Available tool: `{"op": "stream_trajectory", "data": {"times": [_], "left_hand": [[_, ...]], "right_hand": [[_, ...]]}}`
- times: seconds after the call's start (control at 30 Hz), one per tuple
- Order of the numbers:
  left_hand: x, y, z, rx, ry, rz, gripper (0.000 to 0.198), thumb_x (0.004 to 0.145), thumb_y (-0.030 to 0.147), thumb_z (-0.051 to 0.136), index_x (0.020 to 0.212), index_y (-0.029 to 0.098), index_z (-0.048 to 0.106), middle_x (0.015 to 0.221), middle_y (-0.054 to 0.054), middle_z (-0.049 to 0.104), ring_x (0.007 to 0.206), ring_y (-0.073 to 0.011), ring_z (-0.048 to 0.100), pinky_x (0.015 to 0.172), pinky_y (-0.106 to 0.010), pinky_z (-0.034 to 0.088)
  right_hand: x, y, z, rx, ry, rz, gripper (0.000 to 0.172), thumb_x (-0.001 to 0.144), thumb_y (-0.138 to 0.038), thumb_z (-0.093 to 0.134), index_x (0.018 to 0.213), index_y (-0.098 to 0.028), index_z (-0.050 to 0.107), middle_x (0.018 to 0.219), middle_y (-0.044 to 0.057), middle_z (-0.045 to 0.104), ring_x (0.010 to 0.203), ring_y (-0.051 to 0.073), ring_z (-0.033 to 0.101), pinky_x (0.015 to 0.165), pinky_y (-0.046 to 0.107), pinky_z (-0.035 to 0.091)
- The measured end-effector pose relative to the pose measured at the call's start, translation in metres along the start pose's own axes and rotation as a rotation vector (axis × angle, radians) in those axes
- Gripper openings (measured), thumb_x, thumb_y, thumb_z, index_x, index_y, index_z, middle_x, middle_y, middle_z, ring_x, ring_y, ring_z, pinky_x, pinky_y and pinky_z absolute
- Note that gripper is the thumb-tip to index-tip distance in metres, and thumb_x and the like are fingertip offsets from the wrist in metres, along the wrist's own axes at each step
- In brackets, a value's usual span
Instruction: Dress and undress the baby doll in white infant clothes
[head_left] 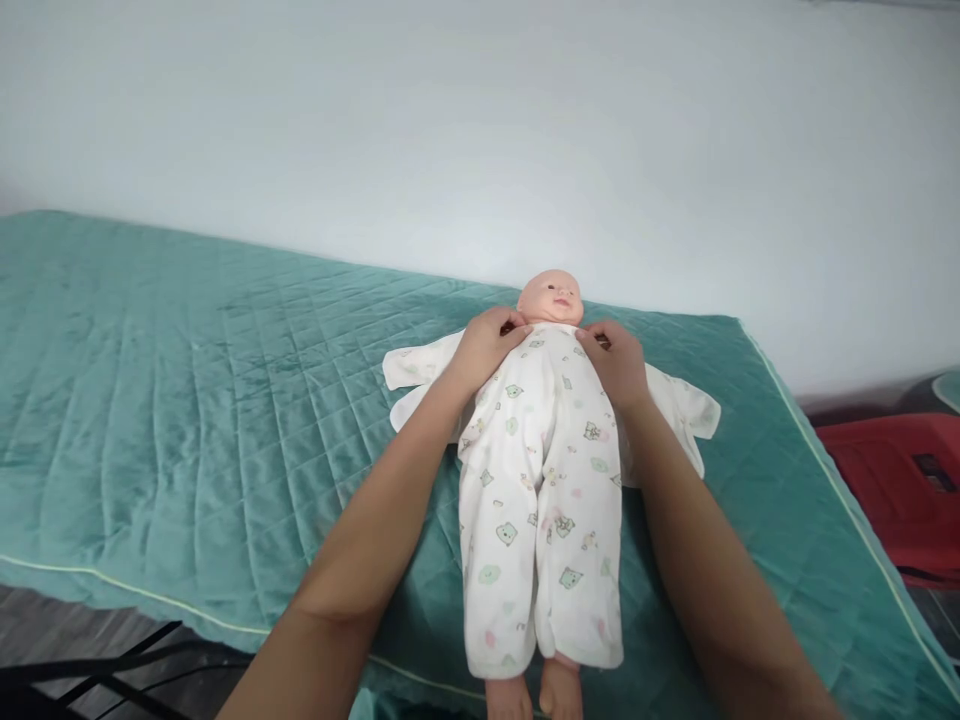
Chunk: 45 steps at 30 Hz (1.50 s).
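Observation:
A baby doll (551,295) lies on its back, its head toward the wall and its bare feet toward me. Printed white baby trousers (540,470) cover it from neck to ankles, with the waistband up under the chin. I cannot tell whether the legs are inside them or underneath. My left hand (491,345) pinches the left corner of the waistband; my right hand (615,360) pinches the right corner. A white baby shirt (686,405) lies under the doll, its sleeves spread out on both sides. The doll's arms are hidden.
A green quilted cover (202,420) spreads over the bed beneath the doll, against a pale wall (420,130). At the right, beyond the bed's edge, is a red plastic object (889,490). Dark thin bars (112,670) show at the lower left.

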<state>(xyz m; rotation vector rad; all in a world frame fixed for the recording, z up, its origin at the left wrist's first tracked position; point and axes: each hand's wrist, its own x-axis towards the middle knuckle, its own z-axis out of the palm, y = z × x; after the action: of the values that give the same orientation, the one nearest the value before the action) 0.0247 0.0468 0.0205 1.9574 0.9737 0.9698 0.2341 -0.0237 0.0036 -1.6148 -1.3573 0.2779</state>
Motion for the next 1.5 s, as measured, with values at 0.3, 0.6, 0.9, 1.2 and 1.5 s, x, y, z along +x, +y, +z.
{"op": "stream_trajectory", "data": {"times": [0.3,0.6,0.9,1.2,1.5], "left_hand": [[-0.016,-0.012,-0.031,0.201,-0.137,0.105,0.017,0.088,0.034,0.057,0.079,0.021,0.062,0.113,-0.009,0.067,0.105,-0.0231,0.062,0.094,-0.037,0.047],[-0.015,-0.015,-0.033,0.089,-0.137,-0.008,0.022,0.090,0.039,0.054,0.077,0.023,0.059,0.096,-0.003,0.070,0.095,-0.0208,0.063,0.086,-0.032,0.047],[-0.008,-0.018,-0.017,0.230,0.114,-0.054,0.021,0.092,0.033,0.052,0.074,0.023,0.053,0.069,0.000,0.058,0.069,-0.0189,0.053,0.070,-0.032,0.039],[0.000,-0.021,-0.005,0.403,0.231,-0.105,0.019,0.097,0.037,0.048,0.086,0.024,0.056,0.074,-0.003,0.063,0.071,-0.0232,0.057,0.069,-0.032,0.036],[-0.006,-0.017,-0.011,0.375,0.043,-0.006,0.020,0.097,0.030,0.051,0.108,0.024,0.067,0.101,-0.003,0.071,0.094,-0.0196,0.063,0.079,-0.030,0.043]], "right_hand": [[-0.007,0.006,-0.019,-0.050,-0.172,-0.107,0.033,0.092,-0.049,0.052,0.073,-0.023,0.062,0.104,0.006,0.072,0.098,0.023,0.060,0.092,0.039,0.043],[-0.007,0.002,-0.034,0.021,-0.378,0.004,0.038,0.093,-0.053,0.053,0.073,-0.022,0.064,0.123,0.001,0.071,0.109,0.026,0.063,0.091,0.037,0.046],[-0.007,0.009,-0.026,-0.136,-0.198,-0.009,0.037,0.092,-0.053,0.052,0.090,-0.024,0.075,0.094,0.002,0.075,0.089,0.024,0.065,0.082,0.036,0.046],[-0.002,0.013,-0.017,-0.282,0.036,-0.009,0.031,0.089,-0.043,0.052,0.068,-0.021,0.061,0.065,0.001,0.061,0.063,0.017,0.050,0.065,0.032,0.037],[-0.006,0.011,-0.018,-0.130,-0.007,-0.047,0.028,0.086,-0.039,0.059,0.102,-0.020,0.072,0.105,0.008,0.075,0.090,0.023,0.068,0.085,0.037,0.050]]}}
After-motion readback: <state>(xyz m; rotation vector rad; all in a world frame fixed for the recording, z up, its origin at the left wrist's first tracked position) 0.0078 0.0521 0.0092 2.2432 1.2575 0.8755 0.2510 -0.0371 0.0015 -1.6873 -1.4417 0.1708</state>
